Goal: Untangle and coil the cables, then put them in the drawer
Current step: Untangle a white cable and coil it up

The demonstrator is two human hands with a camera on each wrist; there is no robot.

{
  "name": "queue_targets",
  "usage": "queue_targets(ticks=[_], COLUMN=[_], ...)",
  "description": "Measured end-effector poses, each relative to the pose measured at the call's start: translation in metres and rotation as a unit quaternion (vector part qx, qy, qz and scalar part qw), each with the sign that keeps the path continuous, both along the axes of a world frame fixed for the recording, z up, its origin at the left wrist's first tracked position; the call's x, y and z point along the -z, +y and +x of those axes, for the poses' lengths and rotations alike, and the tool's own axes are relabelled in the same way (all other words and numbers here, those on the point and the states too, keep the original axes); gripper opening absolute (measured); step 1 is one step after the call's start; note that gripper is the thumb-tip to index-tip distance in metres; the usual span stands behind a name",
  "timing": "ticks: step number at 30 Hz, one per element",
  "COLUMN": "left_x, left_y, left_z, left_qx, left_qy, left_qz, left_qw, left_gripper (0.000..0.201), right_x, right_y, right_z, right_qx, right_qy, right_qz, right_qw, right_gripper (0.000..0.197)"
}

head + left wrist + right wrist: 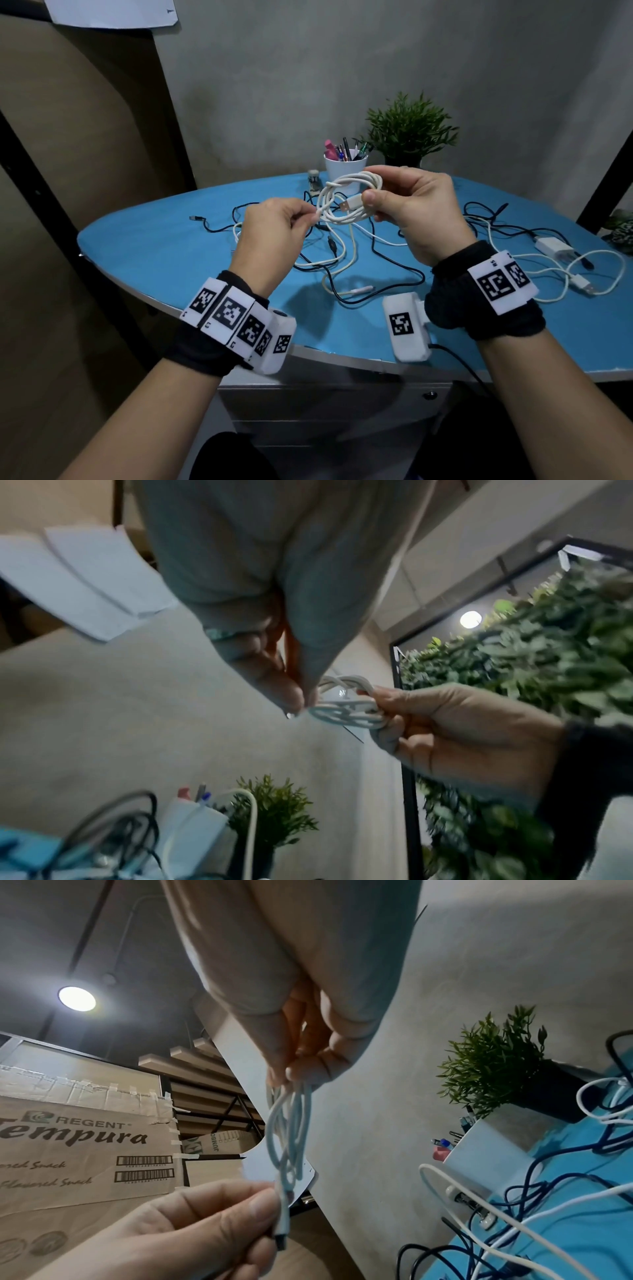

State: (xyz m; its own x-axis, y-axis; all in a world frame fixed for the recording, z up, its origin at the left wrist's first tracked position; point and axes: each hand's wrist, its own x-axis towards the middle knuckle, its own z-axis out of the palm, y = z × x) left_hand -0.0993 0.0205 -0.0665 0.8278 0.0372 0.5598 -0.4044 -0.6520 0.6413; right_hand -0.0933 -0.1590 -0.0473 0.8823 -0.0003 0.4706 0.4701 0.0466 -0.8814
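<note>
R hand (414,209) is pinching white cable coil (346,202) above tabletop (164,253); L hand (274,222) is pinching its free end. Judging: tuck end w/ light tension so loops aren't springing open. Other cables (376,253) are lying tangled below.

The right hand (416,212) covers one side of the white cable coil (346,200); the left hand (274,233) hides the end it pinches. The loose cables (359,260) cross too tightly to tell apart. The drawer unit (325,411) is mostly behind the forearms, and the leafy wall (548,653) is blurred
</note>
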Motion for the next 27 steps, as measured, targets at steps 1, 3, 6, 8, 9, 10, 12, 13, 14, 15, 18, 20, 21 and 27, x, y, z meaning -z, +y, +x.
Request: queue_targets(ticks=[1, 3, 6, 8, 9, 10, 12, 13, 14, 15, 18, 20, 21, 27], left_x=[0.001, 0.003, 0.001, -0.002, -0.002, -0.002, -0.002, -0.002, -0.002, -0.002, -0.001, -0.001, -0.001, -0.006], left_y=[-0.002, -0.003, 0.001, 0.004, 0.007, 0.009, 0.011, 0.011, 0.011, 0.011, 0.014, 0.02, 0.022, 0.029], left_z=[-0.001, -0.002, -0.002, -0.004, -0.006, -0.006, -0.009, -0.01, -0.011, -0.012, -0.011, -0.009, -0.009, -0.013], left_qx=[0.025, 0.077, 0.15, 0.197, 0.214, 0.225, 0.236, 0.238, 0.234, 0.224, 0.18, 0.14, 0.12, 0.148], left_qy=[0.043, 0.116, 0.182, 0.206, 0.211, 0.216, 0.226, 0.23, 0.233, 0.234, 0.225, 0.211, 0.203, 0.202], left_qz=[-0.037, -0.141, -0.232, -0.231, -0.228, -0.231, -0.245, -0.253, -0.261, -0.267, -0.238, -0.156, -0.113, -0.083], left_qw=[0.998, 0.98, 0.944, 0.93, 0.926, 0.922, 0.913, 0.909, 0.907, 0.908, 0.928, 0.955, 0.965, 0.965], left_gripper=[0.006, 0.004, 0.02, 0.012, 0.01, 0.011, 0.011, 0.011, 0.011, 0.013, 0.019, 0.012, 0.01, 0.019], right_x=[0.0, 0.0, 0.0, -0.001, -0.002, -0.003, -0.004, -0.004, -0.004, -0.004, -0.003, -0.003, -0.003, 0.003], right_y=[0.0, 0.0, 0.001, 0.002, 0.004, 0.005, 0.008, 0.01, 0.012, 0.014, 0.018, 0.018, 0.018, 0.011], right_z=[0.0, 0.0, 0.002, 0.004, 0.005, 0.006, 0.007, 0.008, 0.008, 0.008, 0.007, 0.007, 0.006, 0.012], right_qx=[0.004, 0.008, -0.005, -0.018, -0.021, -0.022, -0.02, -0.02, -0.021, -0.021, -0.008, 0.001, 0.008, 0.066], right_qy=[-0.002, -0.001, 0.009, 0.014, 0.016, 0.017, 0.018, 0.018, 0.017, 0.017, 0.012, 0.007, 0.002, -0.022], right_qz=[0.004, 0.019, 0.025, 0.02, 0.018, 0.016, 0.007, 0.002, -0.001, -0.003, -0.007, -0.025, -0.042, -0.173], right_qw=[1.0, 1.0, 1.0, 1.0, 0.999, 0.999, 1.0, 1.0, 1.0, 1.0, 1.0, 1.0, 0.999, 0.983], right_gripper=[0.026, 0.026, 0.026, 0.026, 0.026, 0.025, 0.025, 0.025, 0.024, 0.024, 0.025, 0.026, 0.028, 0.031])
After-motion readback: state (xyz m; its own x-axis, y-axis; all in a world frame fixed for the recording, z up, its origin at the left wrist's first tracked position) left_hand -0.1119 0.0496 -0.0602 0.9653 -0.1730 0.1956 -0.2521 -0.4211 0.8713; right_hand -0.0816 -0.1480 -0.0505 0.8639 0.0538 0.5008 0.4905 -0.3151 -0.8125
